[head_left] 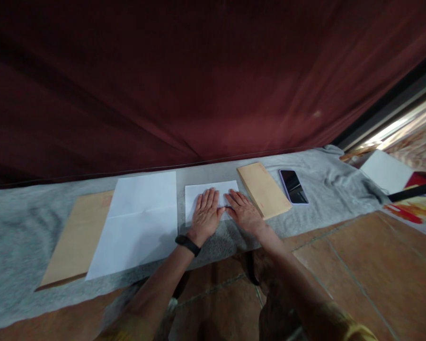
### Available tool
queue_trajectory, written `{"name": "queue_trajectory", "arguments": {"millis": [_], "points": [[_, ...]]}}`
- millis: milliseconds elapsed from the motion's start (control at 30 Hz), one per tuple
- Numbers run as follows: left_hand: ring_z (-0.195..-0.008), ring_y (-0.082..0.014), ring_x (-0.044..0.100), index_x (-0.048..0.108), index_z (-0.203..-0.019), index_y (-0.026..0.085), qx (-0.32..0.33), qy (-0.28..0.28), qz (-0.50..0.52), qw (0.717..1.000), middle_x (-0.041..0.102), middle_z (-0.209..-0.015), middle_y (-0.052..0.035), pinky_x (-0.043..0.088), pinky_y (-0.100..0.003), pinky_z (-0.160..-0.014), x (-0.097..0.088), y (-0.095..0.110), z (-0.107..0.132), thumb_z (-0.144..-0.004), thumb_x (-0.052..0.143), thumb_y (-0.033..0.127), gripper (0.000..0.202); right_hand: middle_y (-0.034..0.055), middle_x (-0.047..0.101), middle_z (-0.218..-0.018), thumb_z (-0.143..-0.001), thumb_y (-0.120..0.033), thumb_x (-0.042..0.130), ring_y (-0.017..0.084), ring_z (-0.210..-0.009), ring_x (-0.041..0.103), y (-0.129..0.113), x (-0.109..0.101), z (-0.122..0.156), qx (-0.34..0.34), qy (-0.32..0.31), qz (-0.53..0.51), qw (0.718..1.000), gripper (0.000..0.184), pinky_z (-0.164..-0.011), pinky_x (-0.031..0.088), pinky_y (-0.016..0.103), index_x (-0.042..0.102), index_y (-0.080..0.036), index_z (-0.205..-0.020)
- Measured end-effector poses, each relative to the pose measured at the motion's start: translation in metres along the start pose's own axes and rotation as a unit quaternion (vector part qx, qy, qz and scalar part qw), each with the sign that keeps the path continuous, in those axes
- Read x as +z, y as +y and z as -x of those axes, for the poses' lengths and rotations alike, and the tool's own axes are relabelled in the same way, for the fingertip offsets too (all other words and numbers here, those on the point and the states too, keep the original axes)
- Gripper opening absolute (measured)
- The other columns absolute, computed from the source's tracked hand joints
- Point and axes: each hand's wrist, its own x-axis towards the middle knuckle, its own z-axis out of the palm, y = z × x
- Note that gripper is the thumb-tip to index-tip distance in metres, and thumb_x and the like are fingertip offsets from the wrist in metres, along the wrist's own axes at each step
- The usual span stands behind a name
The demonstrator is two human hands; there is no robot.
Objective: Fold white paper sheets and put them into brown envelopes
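Note:
A small folded white paper [199, 193] lies on the grey cloth [17, 227] in the middle. My left hand [206, 215] rests flat on it with fingers stretched out; a black band sits on that wrist. Beside it, my right hand [244, 211] also lies flat on the paper's right part, fingers extended, thumbs of both hands nearly touching.
A larger creased white sheet [137, 222] lies to the left, partly over a tan board [74, 239]. A second tan board [262, 189] and a dark phone [293, 186] lie to the right. A dark red curtain [184, 80] hangs behind. Tiled floor [358, 270] is below.

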Motion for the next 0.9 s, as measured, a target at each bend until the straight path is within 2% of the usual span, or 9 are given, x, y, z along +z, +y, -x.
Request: {"name": "queue_trajectory", "arguments": {"millis": [167, 333, 667, 900], "points": [[-0.154, -0.0272, 0.023, 0.03, -0.157, 0.012, -0.025, 0.005, -0.016, 1.0, 0.03, -0.164, -0.0123, 0.018, -0.052, -0.125, 0.002, -0.004, 0.002, -0.103, 0.034, 0.045, 0.063, 0.0114, 0.038, -0.16, -0.103, -0.032, 0.048, 0.027, -0.149, 0.034, 0.001, -0.003, 0.001, 0.002, -0.011, 0.0, 1.0, 0.05, -0.119, 0.036, 0.047, 0.045, -0.017, -0.151], [-0.153, -0.03, 0.023, 0.031, -0.157, 0.017, -0.046, 0.017, -0.03, 0.998, 0.029, -0.164, -0.0125, 0.013, -0.061, -0.123, 0.002, -0.011, 0.008, -0.102, 0.035, 0.049, 0.064, 0.0104, 0.038, -0.16, -0.103, -0.032, 0.047, 0.027, -0.149, 0.034, 0.002, -0.005, 0.004, 0.007, -0.013, 0.002, 1.0, 0.05, -0.119, 0.036, 0.046, 0.045, -0.017, -0.151], [-0.152, -0.032, 0.027, 0.035, -0.156, 0.019, -0.064, 0.009, -0.046, 0.997, 0.028, -0.164, -0.0149, 0.018, -0.059, -0.122, -0.005, -0.019, 0.013, -0.102, 0.036, 0.047, 0.061, 0.0108, 0.041, -0.159, -0.103, -0.025, 0.041, 0.027, -0.146, 0.038, 0.007, -0.006, 0.006, 0.006, 0.0, 0.004, 1.0, 0.049, -0.119, 0.036, 0.047, 0.045, -0.016, -0.151], [-0.152, -0.032, 0.026, 0.036, -0.156, 0.018, -0.065, 0.002, -0.034, 0.997, 0.027, -0.164, -0.0153, 0.018, -0.059, -0.121, -0.006, -0.019, 0.013, -0.102, 0.036, 0.045, 0.059, 0.0122, 0.045, -0.156, -0.104, -0.023, 0.038, 0.023, -0.146, 0.038, -0.011, -0.01, -0.009, -0.042, -0.001, -0.033, 0.999, 0.047, -0.121, 0.034, 0.045, 0.046, -0.014, -0.15]]}}
